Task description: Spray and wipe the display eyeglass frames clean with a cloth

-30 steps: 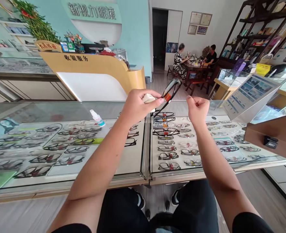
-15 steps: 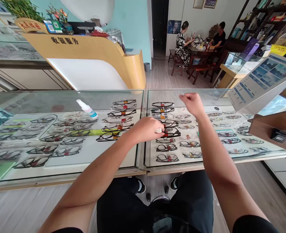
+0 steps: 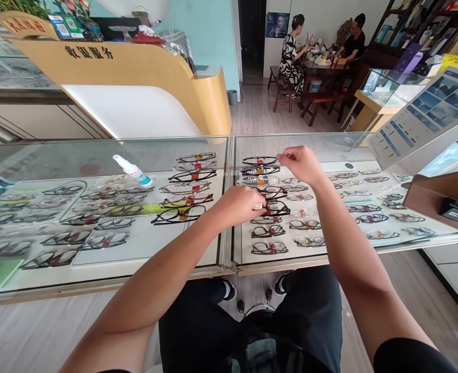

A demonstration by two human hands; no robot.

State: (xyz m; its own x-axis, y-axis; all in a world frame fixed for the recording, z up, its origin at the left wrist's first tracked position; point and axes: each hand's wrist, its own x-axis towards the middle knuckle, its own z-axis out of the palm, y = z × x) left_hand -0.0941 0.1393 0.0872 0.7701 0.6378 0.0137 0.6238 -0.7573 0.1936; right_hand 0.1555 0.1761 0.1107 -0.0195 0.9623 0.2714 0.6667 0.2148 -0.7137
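My left hand (image 3: 241, 206) is closed on a small white wad (image 3: 257, 206), perhaps tissue or cloth, that pokes out between the fingers. It is over the right-hand column of eyeglasses on the glass counter, beside a black-framed pair (image 3: 277, 209) whose left part it hides. Farther back, my right hand (image 3: 301, 163) is closed in a pinch at the right end of the farthest dark eyeglasses (image 3: 260, 160), which lie in line with the others. A white spray bottle (image 3: 133, 171) with a blue label shows at the left of the counter.
More eyeglasses (image 3: 182, 215) form a column left of the counter's seam; many others are spread to both sides. A tilted display board (image 3: 427, 116) and a brown box (image 3: 442, 204) occupy the right. Beyond stands a yellow reception desk (image 3: 136, 67). Two people sit at a table (image 3: 318, 67).
My right hand has moved left and its fingertips have come to the end of the farthest eyeglasses. My left hand stays nearly in place with the white wad. The view has tipped down slightly.
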